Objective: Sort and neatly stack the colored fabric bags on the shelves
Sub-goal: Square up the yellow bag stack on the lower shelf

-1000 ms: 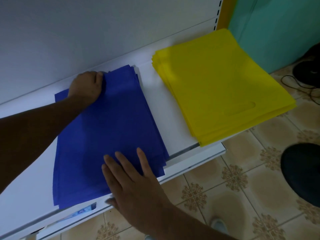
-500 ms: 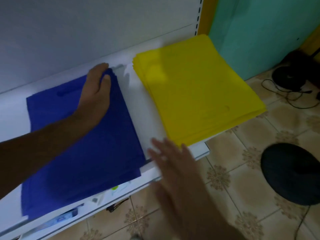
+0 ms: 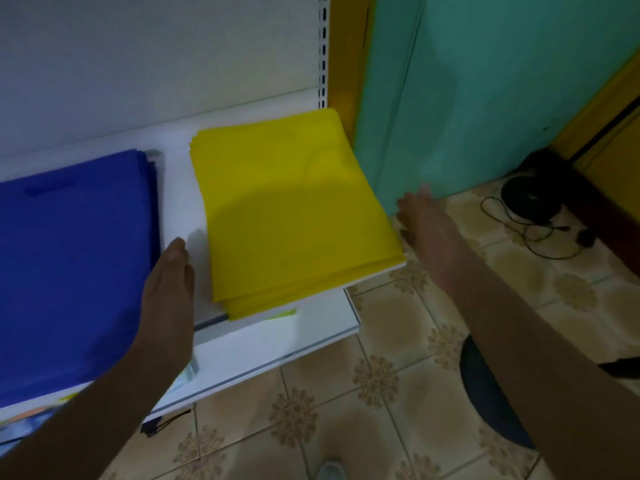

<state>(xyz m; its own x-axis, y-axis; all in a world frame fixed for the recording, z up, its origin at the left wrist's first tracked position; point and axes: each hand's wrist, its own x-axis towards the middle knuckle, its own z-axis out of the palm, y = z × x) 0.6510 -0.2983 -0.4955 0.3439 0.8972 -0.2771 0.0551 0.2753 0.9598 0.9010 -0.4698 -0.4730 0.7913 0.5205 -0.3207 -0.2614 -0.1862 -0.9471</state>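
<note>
The white shelf point(image 3: 180, 202) runs from the left edge of the frame to just past the middle, tilting down toward the lower centre, with a white back panel point(image 3: 156, 57) rising behind it in the upper left. To the right of the panel stands a teal wall point(image 3: 485, 98), and patterned beige floor tiles point(image 3: 381, 375) fill the lower right.

On the shelf at the left of the frame lies the stack of blue fabric bags point(image 3: 69, 265), flat, its near edge reaching the front of the shelf. Beside it, at the centre of the frame, lies the stack of yellow fabric bags point(image 3: 291, 209), also flat, its front edges fanned a little and overhanging the shelf's front lip. A strip of bare white shelf keeps the two stacks apart.

The left hand point(image 3: 169, 292) comes in from the lower left with its fingers straight and pressed together, lying along the right edge of the blue stack, over the gap between the stacks. The right hand point(image 3: 426, 223) reaches in from the lower right, fingers extended and loosely together, just beside the right edge of the yellow stack; whether it touches the fabric I cannot tell, as it is blurred.

At the right of the frame a black round object point(image 3: 530, 199) sits on the floor near the wall, with a thin black cable point(image 3: 540, 237) trailing from it across the tiles.
</note>
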